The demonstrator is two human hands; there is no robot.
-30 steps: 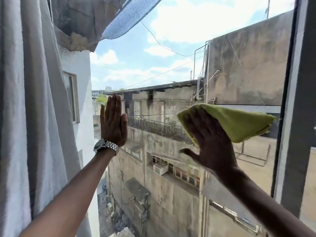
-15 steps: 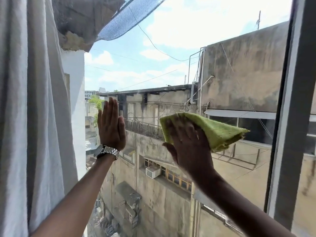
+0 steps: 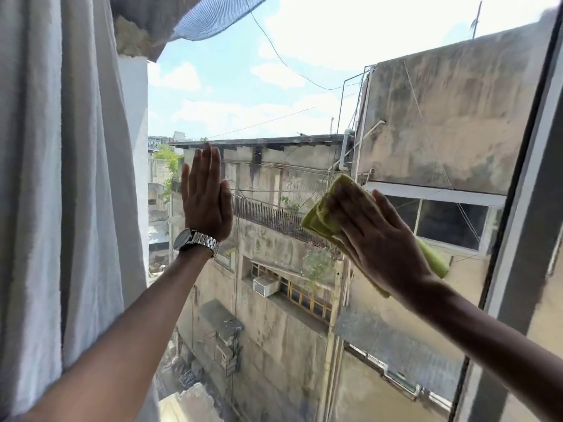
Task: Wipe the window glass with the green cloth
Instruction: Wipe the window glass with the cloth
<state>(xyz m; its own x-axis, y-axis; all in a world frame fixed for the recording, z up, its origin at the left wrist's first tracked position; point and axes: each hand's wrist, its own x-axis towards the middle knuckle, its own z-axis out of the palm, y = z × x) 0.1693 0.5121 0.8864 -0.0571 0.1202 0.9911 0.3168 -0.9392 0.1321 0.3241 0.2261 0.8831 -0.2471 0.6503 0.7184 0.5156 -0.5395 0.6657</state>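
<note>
The window glass [image 3: 274, 86] fills the middle of the head view, with sky and old buildings behind it. My right hand [image 3: 377, 239] presses a folded green cloth [image 3: 323, 214] flat against the glass at mid height, right of centre; cloth edges stick out at the hand's upper left and lower right. My left hand [image 3: 207, 196], with a metal watch on the wrist, lies flat on the glass to the left, fingers straight up and together, holding nothing.
A white curtain [image 3: 61, 193] hangs along the left side beside my left arm. A dark window frame [image 3: 524, 208] runs down the right edge, close to my right hand.
My right hand has turned with the cloth, so the cloth now points up-left instead of out to the right. The left hand stays flat on the glass.
</note>
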